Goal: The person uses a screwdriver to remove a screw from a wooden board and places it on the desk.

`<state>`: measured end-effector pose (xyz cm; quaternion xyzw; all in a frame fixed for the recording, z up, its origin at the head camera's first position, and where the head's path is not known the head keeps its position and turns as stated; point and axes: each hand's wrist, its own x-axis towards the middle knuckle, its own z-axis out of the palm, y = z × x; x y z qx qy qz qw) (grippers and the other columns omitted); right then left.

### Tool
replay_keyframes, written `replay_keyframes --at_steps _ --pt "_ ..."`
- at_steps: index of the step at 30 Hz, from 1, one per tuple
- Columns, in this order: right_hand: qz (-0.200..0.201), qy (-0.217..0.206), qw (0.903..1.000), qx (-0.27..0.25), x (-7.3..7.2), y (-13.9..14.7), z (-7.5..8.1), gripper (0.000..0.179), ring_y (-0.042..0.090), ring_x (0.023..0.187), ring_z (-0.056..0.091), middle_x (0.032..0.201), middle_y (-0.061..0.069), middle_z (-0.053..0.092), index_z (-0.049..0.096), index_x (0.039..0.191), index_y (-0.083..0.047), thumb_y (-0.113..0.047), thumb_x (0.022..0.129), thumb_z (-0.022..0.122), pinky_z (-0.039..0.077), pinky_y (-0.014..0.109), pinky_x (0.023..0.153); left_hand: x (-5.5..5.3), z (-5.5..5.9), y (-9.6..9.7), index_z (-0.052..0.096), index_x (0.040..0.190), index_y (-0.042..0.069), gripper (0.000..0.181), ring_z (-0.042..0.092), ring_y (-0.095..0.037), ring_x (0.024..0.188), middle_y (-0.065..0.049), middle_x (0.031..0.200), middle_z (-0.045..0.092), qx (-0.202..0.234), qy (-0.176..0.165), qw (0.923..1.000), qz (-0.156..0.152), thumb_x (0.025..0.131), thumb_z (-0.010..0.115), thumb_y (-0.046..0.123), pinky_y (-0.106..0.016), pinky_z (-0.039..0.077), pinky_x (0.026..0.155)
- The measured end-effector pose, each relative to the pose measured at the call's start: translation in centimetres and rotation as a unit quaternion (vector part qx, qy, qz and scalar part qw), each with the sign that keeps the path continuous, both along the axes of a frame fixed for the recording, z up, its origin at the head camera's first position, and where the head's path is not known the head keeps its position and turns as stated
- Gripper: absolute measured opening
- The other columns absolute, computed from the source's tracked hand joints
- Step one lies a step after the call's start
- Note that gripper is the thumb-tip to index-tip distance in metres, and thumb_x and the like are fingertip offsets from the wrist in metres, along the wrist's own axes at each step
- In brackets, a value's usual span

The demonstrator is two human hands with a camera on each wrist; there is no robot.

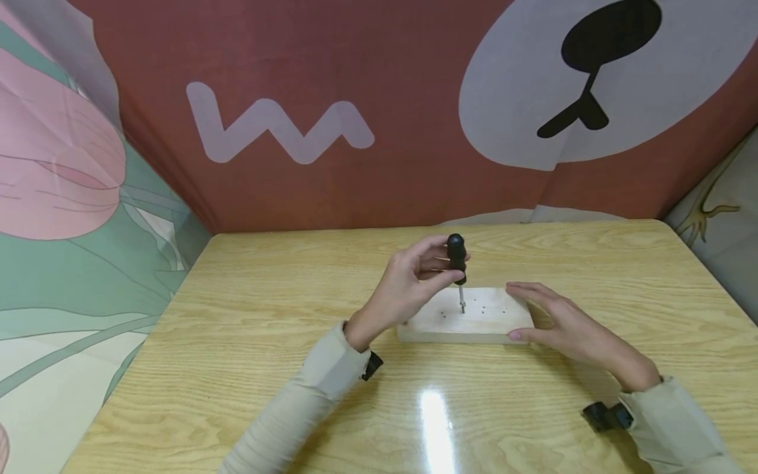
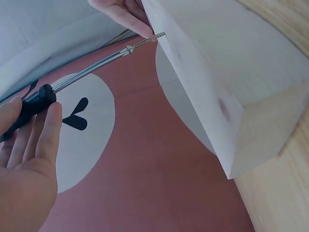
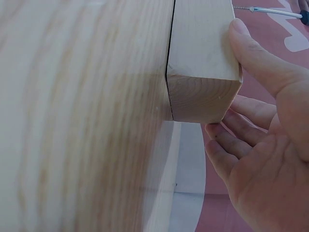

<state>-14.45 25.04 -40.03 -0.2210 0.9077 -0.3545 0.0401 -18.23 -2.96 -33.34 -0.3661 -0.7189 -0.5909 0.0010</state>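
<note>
A pale wooden block (image 1: 491, 322) lies flat on the table, with several small dark holes in its top face. My left hand (image 1: 408, 283) holds a screwdriver (image 1: 456, 257) by its black handle, thumb on one side and fingers on the other. The metal shaft points down at the block, nearly upright. At its tip a threaded screw (image 2: 147, 41) stands with its point at the wood. Around the block's right end, my right hand (image 1: 568, 326) grips with the thumb on the near edge and fingers at the far edge. In the right wrist view, the thumb (image 3: 246, 36) rests along the block's edge.
The wood-grain table (image 1: 266, 329) runs back to a red printed cloth (image 1: 331, 191) hanging behind it. Another patterned cloth (image 1: 71, 283) hangs at the left. Black wrist cameras (image 1: 606, 417) sit at both cuffs, the right one low over the table.
</note>
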Motion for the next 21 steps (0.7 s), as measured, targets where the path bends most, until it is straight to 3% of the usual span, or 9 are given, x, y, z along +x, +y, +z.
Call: replay_keyframes --at_steps 4,11,16,21 --pt "0.001 0.002 1.0000 0.001 -0.01 0.03 0.00 0.075 0.049 0.137 0.037 0.149 0.026 0.042 0.045 0.144 0.005 -0.028 0.086 0.078 0.037 0.069 0.101 -0.10 -0.16 0.15 0.058 0.129 -0.002 0.040 0.074 -0.027 0.096 -0.022 0.111 0.072 0.007 0.008 0.9998 0.015 0.091 0.069 -0.001 -0.026 0.061 0.085" --pt "0.001 -0.003 1.0000 0.001 -0.03 0.07 0.07 0.075 0.050 0.137 0.037 0.150 0.026 0.041 0.044 0.144 0.005 -0.029 0.086 0.078 0.037 0.069 0.101 0.01 0.20 0.03 0.056 0.135 0.000 0.042 0.072 -0.024 0.105 -0.020 0.121 0.069 0.012 -0.003 0.9998 -0.012 0.094 0.063 -0.003 -0.028 0.060 0.088" --pt "-0.001 -0.002 1.0000 -0.002 -0.06 0.10 0.11 0.076 0.050 0.137 0.037 0.150 0.027 0.041 0.045 0.144 0.005 -0.028 0.085 0.078 0.037 0.070 0.102 0.01 0.27 0.14 0.057 0.132 0.001 0.043 0.073 -0.026 0.099 -0.021 0.110 0.071 0.001 -0.006 0.9999 0.015 0.091 0.069 -0.001 -0.026 0.061 0.083" --pt "-0.002 -0.002 1.0000 -0.001 0.02 0.10 0.02 0.075 0.049 0.137 0.037 0.150 0.026 0.041 0.045 0.144 0.004 -0.029 0.086 0.078 0.037 0.068 0.102 0.06 -0.02 0.26 0.060 0.126 -0.002 0.036 0.073 -0.030 0.095 -0.023 0.106 0.072 0.020 -0.005 0.9992 0.035 0.091 0.069 0.000 -0.027 0.061 0.082"
